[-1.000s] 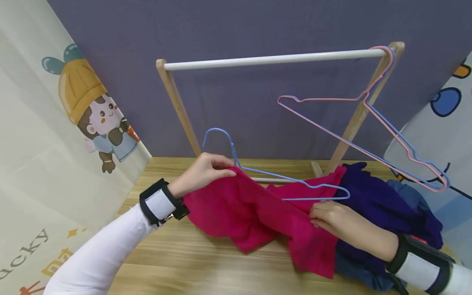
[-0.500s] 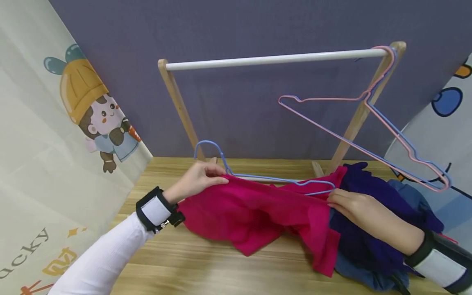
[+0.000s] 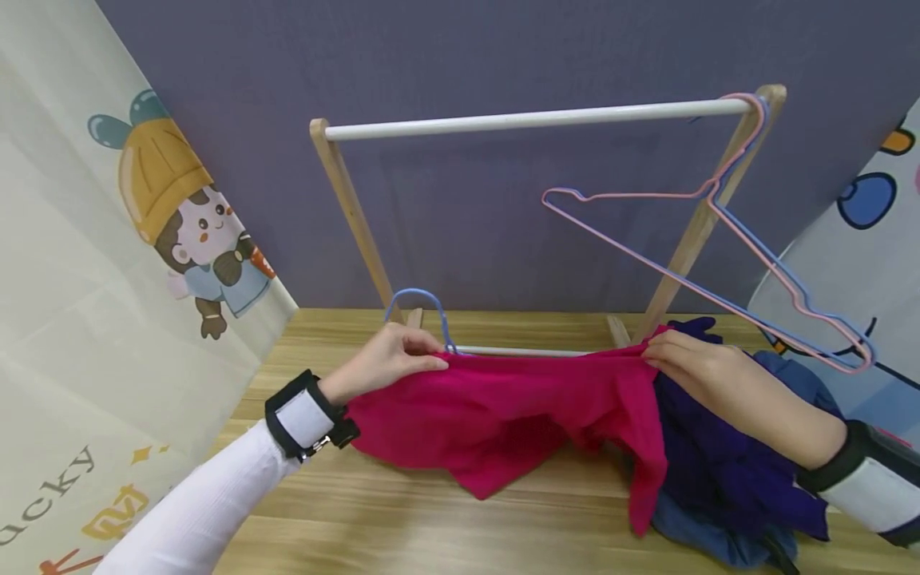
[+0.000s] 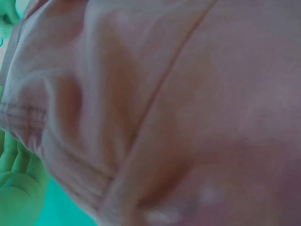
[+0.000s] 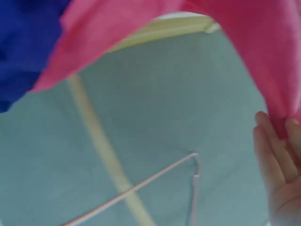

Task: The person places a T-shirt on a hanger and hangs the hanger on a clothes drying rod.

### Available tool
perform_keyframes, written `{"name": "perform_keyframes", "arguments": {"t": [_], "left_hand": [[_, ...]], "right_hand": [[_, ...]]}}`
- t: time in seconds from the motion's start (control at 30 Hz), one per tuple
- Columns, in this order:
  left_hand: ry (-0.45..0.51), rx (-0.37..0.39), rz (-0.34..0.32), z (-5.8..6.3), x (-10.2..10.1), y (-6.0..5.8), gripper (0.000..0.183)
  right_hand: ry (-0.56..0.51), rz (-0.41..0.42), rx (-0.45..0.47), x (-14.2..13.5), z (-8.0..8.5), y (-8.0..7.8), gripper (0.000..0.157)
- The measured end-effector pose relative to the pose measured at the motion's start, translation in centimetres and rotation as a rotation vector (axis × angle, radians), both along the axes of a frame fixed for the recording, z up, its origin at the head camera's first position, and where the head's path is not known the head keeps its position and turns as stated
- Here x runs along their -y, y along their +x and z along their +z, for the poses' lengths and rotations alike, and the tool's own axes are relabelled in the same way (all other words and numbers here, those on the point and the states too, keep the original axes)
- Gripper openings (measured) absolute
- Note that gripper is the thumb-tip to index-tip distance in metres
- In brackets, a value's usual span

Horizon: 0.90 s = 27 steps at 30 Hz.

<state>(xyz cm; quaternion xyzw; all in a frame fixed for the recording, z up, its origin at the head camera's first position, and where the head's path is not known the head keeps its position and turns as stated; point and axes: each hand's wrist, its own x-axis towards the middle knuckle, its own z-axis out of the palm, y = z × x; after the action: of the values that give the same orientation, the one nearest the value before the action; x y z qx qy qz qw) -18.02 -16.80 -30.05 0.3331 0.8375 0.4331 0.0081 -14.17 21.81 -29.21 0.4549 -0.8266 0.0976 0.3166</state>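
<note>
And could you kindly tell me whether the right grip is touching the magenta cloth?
Touching: the right wrist view shows the right grip pinching the magenta cloth.

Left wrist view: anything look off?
Yes, the colours: the left hand looks green and the cloth dull brownish pink, while the head view shows that cloth bright pinkish red. No spill or damage visible.

a long, close-fitting white sleeve (image 3: 216, 495) covers the left forearm, creasing lightly toward the wrist. it meets a wide black wristband (image 3: 325, 398) faced with a pale rectangular panel (image 3: 303, 417), with a small black block (image 3: 346, 432) and a shiny metal fitting (image 3: 316, 447) along one side. the right wrist wears a matching black strap (image 3: 832, 465) with a white panel (image 3: 875, 495) and a thin red streak (image 3: 891, 437). both hands (image 3: 391, 361) are bare.
</note>
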Motion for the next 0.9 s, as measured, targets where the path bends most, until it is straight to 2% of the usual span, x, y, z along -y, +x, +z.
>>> {"name": "perform_keyframes", "arguments": {"t": [0.13, 0.23, 0.27, 0.37, 0.53, 0.8, 0.9], "left_hand": [[0.011, -0.010, -0.006, 0.2, -0.7, 0.0, 0.011], [0.016, -0.015, 0.008, 0.3, -1.2, 0.2, 0.012], [0.018, -0.019, 0.009, 0.3, -1.4, 0.2, 0.011], [0.025, -0.052, 0.003, 0.5, -2.0, 0.3, 0.010], [0.041, -0.100, 0.000, 0.8, -3.2, 0.2, 0.009], [0.127, -0.067, -0.005, 1.1, -5.1, 0.2, 0.010], [0.151, -0.063, -0.001, 1.2, -5.7, 0.3, 0.011]], "right_hand": [[-0.066, 0.030, 0.021, 1.2, 0.9, -0.3, 0.041], [-0.104, 0.049, 0.075, 2.2, 1.4, -0.4, 0.009], [-0.112, 0.053, 0.098, 2.5, 1.6, -0.4, 0.012], [-0.119, 0.047, 0.163, 3.6, 2.0, -0.5, 0.034], [-0.124, 0.057, 0.238, 5.2, 2.3, -1.0, 0.024], [-0.146, 0.092, 0.314, 6.8, 2.8, -1.3, 0.021], [-0.165, 0.076, 0.360, 7.2, 2.8, -1.1, 0.019]]}}
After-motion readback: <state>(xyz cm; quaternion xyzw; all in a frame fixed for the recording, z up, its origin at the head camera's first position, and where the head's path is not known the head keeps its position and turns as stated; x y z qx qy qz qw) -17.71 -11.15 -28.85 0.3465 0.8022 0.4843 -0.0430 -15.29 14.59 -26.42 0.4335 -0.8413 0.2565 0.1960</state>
